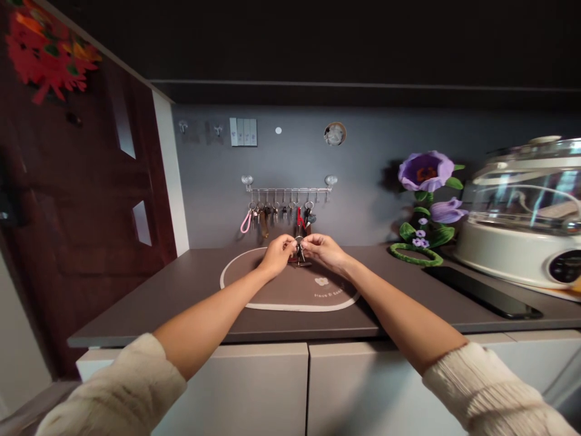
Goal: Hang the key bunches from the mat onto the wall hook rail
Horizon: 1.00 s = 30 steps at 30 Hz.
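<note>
Left hand [278, 253] and right hand [323, 250] pinch a key ring [298, 241] above the mat [254, 290].

An oval mat [290, 290] lies on the counter [181, 303]; a key rack [288, 190] hangs behind it, a cooker [521, 242] far right, a door [91, 212] left.

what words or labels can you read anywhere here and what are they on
Oval mat under both hands: a small logo and one line of white print, too blurred to read.
Cooker at the right: round display, nothing legible.
Wall switches: no readable marks.
Nothing else carries text.
</note>
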Each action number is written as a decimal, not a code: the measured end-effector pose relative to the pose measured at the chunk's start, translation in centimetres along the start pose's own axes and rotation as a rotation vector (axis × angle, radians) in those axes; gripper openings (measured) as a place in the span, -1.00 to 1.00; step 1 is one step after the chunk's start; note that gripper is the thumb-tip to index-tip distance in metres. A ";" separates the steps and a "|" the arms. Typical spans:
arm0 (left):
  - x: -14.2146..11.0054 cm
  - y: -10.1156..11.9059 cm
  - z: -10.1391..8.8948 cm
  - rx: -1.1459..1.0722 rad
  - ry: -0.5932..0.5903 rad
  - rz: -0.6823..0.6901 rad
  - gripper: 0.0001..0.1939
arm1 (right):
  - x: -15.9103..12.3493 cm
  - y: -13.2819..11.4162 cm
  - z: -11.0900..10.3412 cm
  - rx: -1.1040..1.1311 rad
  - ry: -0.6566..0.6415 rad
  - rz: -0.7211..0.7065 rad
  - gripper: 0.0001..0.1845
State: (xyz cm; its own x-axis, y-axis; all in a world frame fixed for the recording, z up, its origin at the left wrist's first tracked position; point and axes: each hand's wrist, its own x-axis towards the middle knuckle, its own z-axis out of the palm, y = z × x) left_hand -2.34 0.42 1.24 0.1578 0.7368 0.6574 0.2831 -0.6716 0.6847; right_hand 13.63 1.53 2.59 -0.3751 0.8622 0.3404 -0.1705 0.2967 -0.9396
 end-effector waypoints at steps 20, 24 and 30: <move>0.4 -1.6 -0.5 0.381 0.096 0.126 -0.83 | 3.4 -3.9 -3.3 0.062 0.333 -0.065 -0.92; 0.6 -1.9 -0.6 0.395 0.137 0.089 -0.83 | 5.2 -5.5 -3.9 0.055 0.399 -0.057 -0.87; 0.7 -2.2 -0.6 0.401 0.177 0.065 -0.83 | 7.5 -6.6 -3.8 0.042 0.549 -0.028 -0.81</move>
State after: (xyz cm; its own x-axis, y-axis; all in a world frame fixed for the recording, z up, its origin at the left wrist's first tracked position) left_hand -3.45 2.34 0.37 0.0326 0.6454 0.7631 0.6279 -0.6072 0.4868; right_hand 15.42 7.59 11.25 0.1582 0.9450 0.2863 -0.2144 0.3159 -0.9243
